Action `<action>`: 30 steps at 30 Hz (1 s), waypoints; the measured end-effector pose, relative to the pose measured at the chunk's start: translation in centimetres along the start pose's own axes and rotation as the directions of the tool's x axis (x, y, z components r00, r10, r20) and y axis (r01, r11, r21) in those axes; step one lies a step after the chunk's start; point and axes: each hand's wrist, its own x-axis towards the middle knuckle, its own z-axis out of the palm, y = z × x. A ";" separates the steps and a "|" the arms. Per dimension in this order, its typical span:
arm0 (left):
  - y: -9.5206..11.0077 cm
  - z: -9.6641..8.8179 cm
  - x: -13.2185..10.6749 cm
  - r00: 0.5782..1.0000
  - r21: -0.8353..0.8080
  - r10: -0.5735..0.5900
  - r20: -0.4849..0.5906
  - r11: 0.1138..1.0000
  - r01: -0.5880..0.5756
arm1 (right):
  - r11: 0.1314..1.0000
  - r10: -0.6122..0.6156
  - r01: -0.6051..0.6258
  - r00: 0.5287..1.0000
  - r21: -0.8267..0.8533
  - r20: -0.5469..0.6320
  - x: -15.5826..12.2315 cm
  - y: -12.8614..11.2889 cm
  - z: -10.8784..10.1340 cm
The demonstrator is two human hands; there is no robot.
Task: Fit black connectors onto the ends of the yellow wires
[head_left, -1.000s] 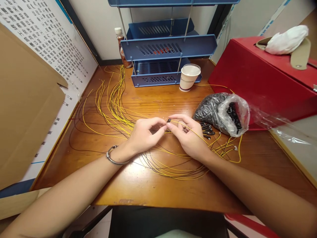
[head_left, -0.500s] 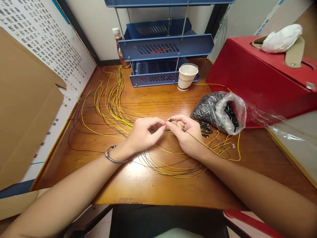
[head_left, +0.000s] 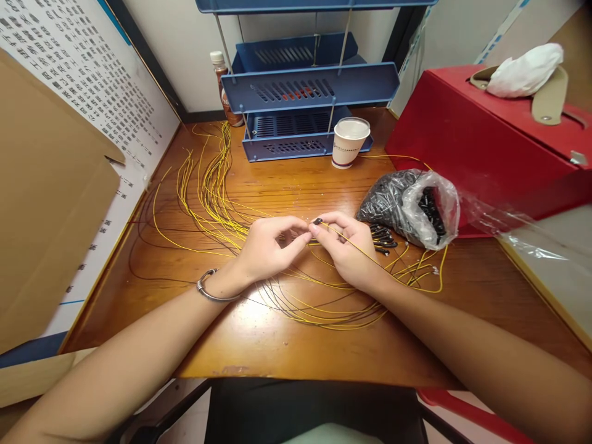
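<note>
- Over the wooden desk (head_left: 268, 361), the right hand (head_left: 349, 250) is pinching a small black connector (head_left: 317, 221) between thumb and forefinger, a yellow wire (head_left: 345, 237) trailing back over that hand.
- Just beside the connector, the left hand (head_left: 272, 250) is curling, thumb and forefinger nearly meeting; whether it is gripping anything, I cannot tell.
- Loose wires (head_left: 221, 176) are fanning out under both hands.
- Beyond the right hand, a plastic bag (head_left: 393, 196) is lying open.

White glare on glossy tabletop (head_left: 231, 345)

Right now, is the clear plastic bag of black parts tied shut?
No: the clear plastic bag, lying beyond the right hand, has its mouth gaping open, with black parts visible inside.
</note>
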 end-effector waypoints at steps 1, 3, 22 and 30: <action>0.0 0.0 0.0 1.000 0.000 0.011 0.009 1.000 -0.011 | 1.000 -0.003 0.003 1.000 -0.018 0.023 -0.1 0.1 0.0; -0.1 0.0 -0.1 1.000 0.006 0.025 0.016 1.000 -0.025 | 0.999 -0.001 0.004 0.999 -0.045 0.054 -0.2 0.2 -0.1; 0.0 -0.1 0.0 0.996 -0.017 -0.063 0.060 0.998 0.064 | 0.996 0.007 0.000 0.997 0.085 -0.083 0.1 -0.1 0.1; 0.0 0.1 0.0 1.000 -0.025 -0.013 0.026 1.000 0.014 | 0.999 -0.013 0.014 1.000 -0.037 0.022 0.0 0.3 -0.1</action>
